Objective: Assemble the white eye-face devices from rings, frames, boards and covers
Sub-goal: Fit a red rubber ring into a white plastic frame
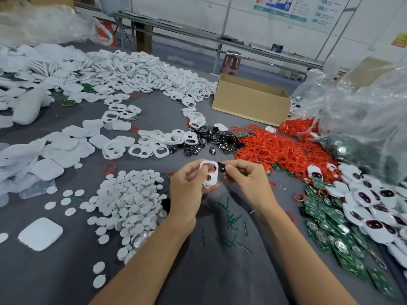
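Left hand grips a white frame above the grey surface, a red ring seated round the frame's upper opening. Right hand pinches a small black piece just beside the frame's right edge. Loose red rings lie heaped far right, white discs near left.

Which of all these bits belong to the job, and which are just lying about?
Job: white frame held by the left hand; black piece pinched by the right hand; red rings; green boards; white covers.
Lying about: cardboard box; clear plastic bag; stool.
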